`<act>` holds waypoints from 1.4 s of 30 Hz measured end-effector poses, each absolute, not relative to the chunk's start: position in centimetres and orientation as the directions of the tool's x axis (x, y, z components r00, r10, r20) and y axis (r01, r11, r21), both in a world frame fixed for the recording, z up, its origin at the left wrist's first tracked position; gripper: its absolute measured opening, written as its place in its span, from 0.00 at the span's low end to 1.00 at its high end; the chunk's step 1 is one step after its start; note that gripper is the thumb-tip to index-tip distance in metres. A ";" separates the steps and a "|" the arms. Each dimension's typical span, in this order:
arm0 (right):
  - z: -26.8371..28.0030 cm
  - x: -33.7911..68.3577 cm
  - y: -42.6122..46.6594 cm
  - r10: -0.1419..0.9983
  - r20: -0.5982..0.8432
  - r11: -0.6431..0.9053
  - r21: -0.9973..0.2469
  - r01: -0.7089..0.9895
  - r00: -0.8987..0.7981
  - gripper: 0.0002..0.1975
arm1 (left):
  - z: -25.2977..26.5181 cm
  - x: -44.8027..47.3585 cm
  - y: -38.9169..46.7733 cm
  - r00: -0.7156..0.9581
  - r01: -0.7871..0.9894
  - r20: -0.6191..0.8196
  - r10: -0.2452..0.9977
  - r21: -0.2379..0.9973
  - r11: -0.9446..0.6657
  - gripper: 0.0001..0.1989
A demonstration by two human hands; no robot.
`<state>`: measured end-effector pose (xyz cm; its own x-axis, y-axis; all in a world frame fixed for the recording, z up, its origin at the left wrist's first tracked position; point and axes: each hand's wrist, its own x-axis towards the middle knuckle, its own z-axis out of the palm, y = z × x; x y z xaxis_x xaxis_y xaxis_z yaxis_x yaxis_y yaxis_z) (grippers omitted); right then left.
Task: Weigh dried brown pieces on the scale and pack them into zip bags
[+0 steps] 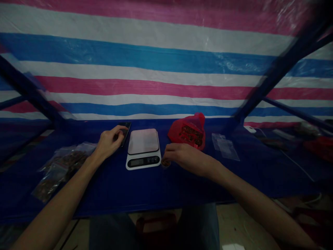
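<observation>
My left hand [110,140] rests over the near left side of a dark phone [126,133], its fingers bent and thumb apart, fingertips at the screen. Beside it stands a white kitchen scale [143,147] with a bare platform; its display is too dark to read. Just right of the scale, my right hand [183,156] has its fingers closed on the rim of a small clear cup [165,163] with brown bits in it. Behind that hand lies a red plastic bag [178,129], its mouth open on brown pieces.
Several filled zip bags [56,173] are heaped at the left. Flat clear zip bags [229,149] lie right of the red bag. A white power strip [249,129] with a cord is farther right. Blue frame posts [260,93] and a striped sheet [145,86] close off the back.
</observation>
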<state>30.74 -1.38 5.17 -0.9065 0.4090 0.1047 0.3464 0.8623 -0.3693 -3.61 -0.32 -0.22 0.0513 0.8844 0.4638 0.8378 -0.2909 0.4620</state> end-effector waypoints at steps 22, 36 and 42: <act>3.4 27.8 -0.1 0.385 0.078 0.886 -0.312 0.344 -0.920 0.12 | -0.9 -3.7 -0.3 0.088 0.820 0.566 0.820 0.426 -0.382 0.14; 2.4 30.1 -3.4 0.576 0.102 0.789 -0.327 0.520 -0.811 0.28 | -0.3 -3.5 -0.2 0.033 0.836 0.522 0.853 0.453 -0.309 0.15; 3.4 29.1 -2.7 0.610 0.142 0.765 -0.363 0.532 -0.780 0.28 | -0.4 -3.4 -0.3 0.064 0.821 0.517 0.854 0.459 -0.340 0.15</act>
